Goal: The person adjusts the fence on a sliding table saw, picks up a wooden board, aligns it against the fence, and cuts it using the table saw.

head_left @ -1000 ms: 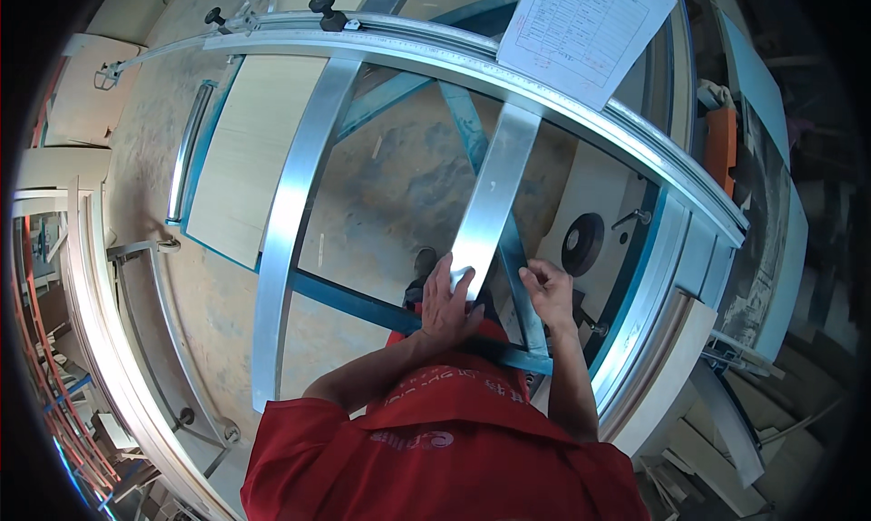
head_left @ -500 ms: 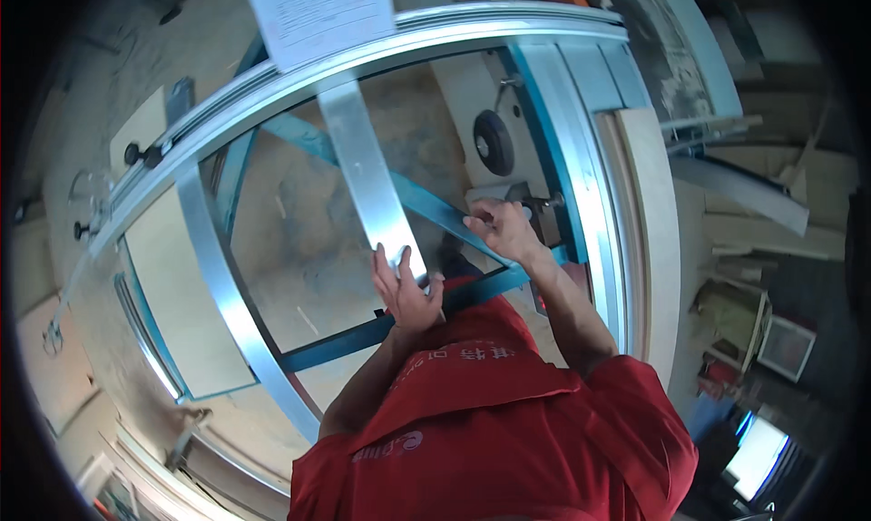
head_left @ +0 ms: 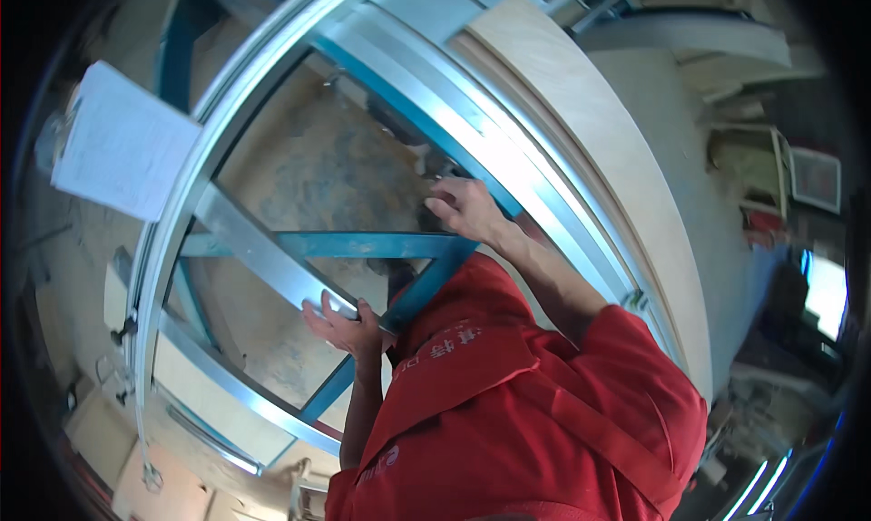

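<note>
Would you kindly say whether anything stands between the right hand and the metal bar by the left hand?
Nothing visible blocks the right hand from the metal bar; a blue beam crosses underneath; the left hand touches the bar's near end.

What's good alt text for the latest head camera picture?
A person's left hand touches a flat, silvery metal bar across a teal metal frame; the right hand, loosely curled, is nearby. Red clothing covers the person; white rectangular paper lies at left.
</note>
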The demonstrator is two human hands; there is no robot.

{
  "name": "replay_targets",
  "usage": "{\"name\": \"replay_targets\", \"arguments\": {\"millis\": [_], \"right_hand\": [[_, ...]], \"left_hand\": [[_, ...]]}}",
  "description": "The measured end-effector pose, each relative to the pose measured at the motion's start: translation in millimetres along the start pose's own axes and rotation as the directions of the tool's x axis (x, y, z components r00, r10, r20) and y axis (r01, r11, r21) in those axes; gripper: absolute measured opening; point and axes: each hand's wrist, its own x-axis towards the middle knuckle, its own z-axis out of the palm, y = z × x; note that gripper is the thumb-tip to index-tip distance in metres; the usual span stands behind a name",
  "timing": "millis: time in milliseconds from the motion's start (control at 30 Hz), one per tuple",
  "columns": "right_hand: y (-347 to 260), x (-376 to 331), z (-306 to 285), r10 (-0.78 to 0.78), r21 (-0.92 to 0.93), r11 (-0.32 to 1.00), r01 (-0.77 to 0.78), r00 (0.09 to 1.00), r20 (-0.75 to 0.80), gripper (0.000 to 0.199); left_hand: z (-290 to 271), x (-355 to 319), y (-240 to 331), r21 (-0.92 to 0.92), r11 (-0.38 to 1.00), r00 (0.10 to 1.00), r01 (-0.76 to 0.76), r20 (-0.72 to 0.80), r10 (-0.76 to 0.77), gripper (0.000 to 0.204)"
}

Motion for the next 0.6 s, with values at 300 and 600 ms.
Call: {"name": "replay_targets", "arguments": {"millis": [300,600], "right_hand": [[1.5,1.1,35.3,-0.064,0.109,0.993,0.052,0.992,0.109,0.025],[-77.5,17.3,92.2,-0.125,-0.015,0.991,0.135,0.95,0.285,0.023]], "left_hand": [[-6.2,4.6,9.5,0.022,0.987,0.985,0.159,-0.067,-0.158,0.073],[-28.5,-1.5,5.7,-0.179,0.967,0.982,0.18,-0.018,-0.186,0.07]]}}
